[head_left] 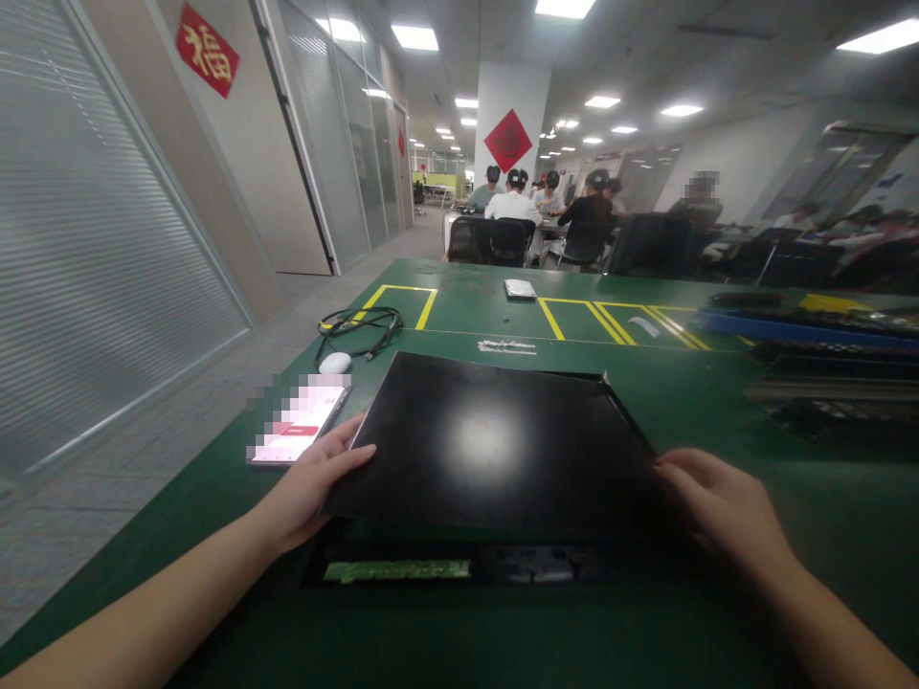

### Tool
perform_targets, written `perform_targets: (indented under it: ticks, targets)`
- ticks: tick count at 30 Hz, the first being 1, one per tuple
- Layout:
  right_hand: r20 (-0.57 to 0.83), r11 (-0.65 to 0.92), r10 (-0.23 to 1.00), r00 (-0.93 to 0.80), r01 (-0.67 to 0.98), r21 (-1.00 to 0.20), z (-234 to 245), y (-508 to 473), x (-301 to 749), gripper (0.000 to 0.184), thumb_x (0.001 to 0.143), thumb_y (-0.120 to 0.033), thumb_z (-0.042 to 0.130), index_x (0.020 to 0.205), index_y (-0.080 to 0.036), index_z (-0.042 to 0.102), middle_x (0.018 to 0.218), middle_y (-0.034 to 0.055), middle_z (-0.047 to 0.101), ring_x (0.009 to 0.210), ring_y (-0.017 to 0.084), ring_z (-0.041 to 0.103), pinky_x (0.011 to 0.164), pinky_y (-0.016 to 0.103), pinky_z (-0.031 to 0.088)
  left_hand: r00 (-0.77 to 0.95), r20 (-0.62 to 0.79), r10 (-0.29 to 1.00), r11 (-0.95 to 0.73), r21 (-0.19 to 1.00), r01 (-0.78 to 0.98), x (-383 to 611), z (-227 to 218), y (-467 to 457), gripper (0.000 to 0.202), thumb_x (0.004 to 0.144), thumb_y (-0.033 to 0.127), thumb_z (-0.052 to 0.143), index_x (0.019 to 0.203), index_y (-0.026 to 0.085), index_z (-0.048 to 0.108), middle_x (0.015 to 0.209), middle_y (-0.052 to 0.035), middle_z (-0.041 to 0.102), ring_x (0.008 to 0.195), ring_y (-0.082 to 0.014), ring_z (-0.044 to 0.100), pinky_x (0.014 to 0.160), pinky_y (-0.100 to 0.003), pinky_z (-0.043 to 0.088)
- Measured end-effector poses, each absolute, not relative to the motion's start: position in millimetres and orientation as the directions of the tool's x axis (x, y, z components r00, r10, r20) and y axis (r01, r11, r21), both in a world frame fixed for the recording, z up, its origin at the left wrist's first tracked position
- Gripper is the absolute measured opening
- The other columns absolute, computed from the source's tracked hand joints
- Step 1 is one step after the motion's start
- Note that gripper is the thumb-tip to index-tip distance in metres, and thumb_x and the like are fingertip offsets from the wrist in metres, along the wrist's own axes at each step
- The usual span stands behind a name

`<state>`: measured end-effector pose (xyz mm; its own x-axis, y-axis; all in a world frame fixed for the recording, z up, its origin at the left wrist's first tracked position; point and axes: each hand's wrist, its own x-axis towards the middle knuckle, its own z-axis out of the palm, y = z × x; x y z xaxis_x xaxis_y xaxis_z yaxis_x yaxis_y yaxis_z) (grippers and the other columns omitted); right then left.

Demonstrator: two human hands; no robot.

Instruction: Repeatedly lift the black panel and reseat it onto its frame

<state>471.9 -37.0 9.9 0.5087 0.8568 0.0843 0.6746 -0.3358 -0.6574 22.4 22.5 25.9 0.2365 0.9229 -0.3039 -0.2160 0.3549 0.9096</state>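
1. In the head view, a black display panel (488, 440) lay between the two hands above a green bench (459, 641), its long axis running from left to right, so each hand met a short side.
2. The left hand (308, 483) pinched the panel's left edge, thumb on the upper face and fingers curled beneath.
3. The right hand (718, 493) had thumb and bent forefinger drawn together at the opposite edge; whether it gripped the panel, the frame or both, I could not tell.
4. A black frame (636, 421) lay under the panel, its rim showing past the right side. The panel's near edge stood apart from the frame's near bar, which carried a green circuit strip (397, 570), nearer the left hand.
5. Just beyond the left hand lay a smartphone (312, 421), its screen lit, with a white mouse (335, 364) and a coiled black cable (393, 332) past it.
6. Farther off was a small pale rectangular device (520, 289); a blurred stack of parts (847, 373) sat beyond the right hand.
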Motion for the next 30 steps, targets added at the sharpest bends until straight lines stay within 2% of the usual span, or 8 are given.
perform_targets:
  ticks: [5,9,13,19,24,30]
  targets:
    - [0.080,-0.336,0.864,0.496,0.689,-0.643,7.0,-37.1,477.1,0.038,0.066,-0.057,0.058,0.077,-0.025,0.075,0.075,0.0063,0.075,0.071,0.028,0.068,0.065,0.039,0.048,0.154,-0.286,0.946,0.316,0.921,-0.226,24.8,23.4,21.9,0.087,0.072,0.017,0.084,0.148,0.021,0.043,0.112,-0.0122,0.080,0.083,-0.0276,0.080,0.065,-0.029,0.064]
    - [0.087,-0.327,0.865,0.495,0.687,-0.649,6.6,-36.6,477.8,0.038,0.066,-0.058,0.059,0.076,-0.025,0.075,0.074,0.0066,0.075,0.069,0.028,0.068,0.064,0.039,0.048,0.112,-0.294,0.949,0.313,0.921,-0.231,26.5,21.8,22.2,0.092,0.069,0.017,0.085,0.150,0.020,0.042,0.111,-0.0127,0.080,0.085,-0.0295,0.080,0.064,-0.030,0.064]
    - [0.104,-0.302,0.868,0.486,0.683,-0.665,5.5,-36.4,477.3,0.037,0.066,-0.057,0.060,0.077,-0.025,0.075,0.074,0.0064,0.075,0.070,0.028,0.069,0.065,0.038,0.049,0.116,-0.288,0.951,0.308,0.922,-0.234,27.7,22.5,21.9,0.089,0.069,0.017,0.085,0.149,0.021,0.044,0.115,-0.0139,0.079,0.084,-0.0298,0.080,0.060,-0.029,0.063]
    - [0.117,-0.297,0.871,0.478,0.700,-0.649,2.5,-36.3,479.1,0.038,0.066,-0.057,0.059,0.079,-0.025,0.077,0.079,0.0064,0.077,0.074,0.029,0.069,0.069,0.040,0.050,0.136,-0.273,0.953,0.298,0.927,-0.229,27.1,21.6,22.2,0.086,0.074,0.018,0.083,0.149,0.021,0.042,0.113,-0.0133,0.079,0.087,-0.0300,0.080,0.069,-0.032,0.064]
    - [0.143,-0.270,0.875,0.462,0.713,-0.647,2.3,-35.8,479.9,0.037,0.066,-0.057,0.059,0.077,-0.026,0.076,0.077,0.0058,0.077,0.072,0.029,0.069,0.069,0.040,0.050,0.120,-0.276,0.954,0.296,0.931,-0.213,26.2,19.8,22.4,0.088,0.071,0.020,0.085,0.149,0.021,0.043,0.112,-0.0139,0.079,0.085,-0.0313,0.080,0.066,-0.033,0.064]
    - [0.110,-0.289,0.874,0.473,0.690,-0.664,3.6,-35.9,479.2,0.038,0.066,-0.057,0.060,0.078,-0.025,0.076,0.078,0.0058,0.077,0.073,0.029,0.070,0.069,0.039,0.050,0.139,-0.272,0.952,0.297,0.931,-0.211,26.6,22.3,21.5,0.084,0.074,0.020,0.084,0.147,0.021,0.043,0.115,-0.0131,0.079,0.088,-0.0306,0.079,0.068,-0.032,0.064]
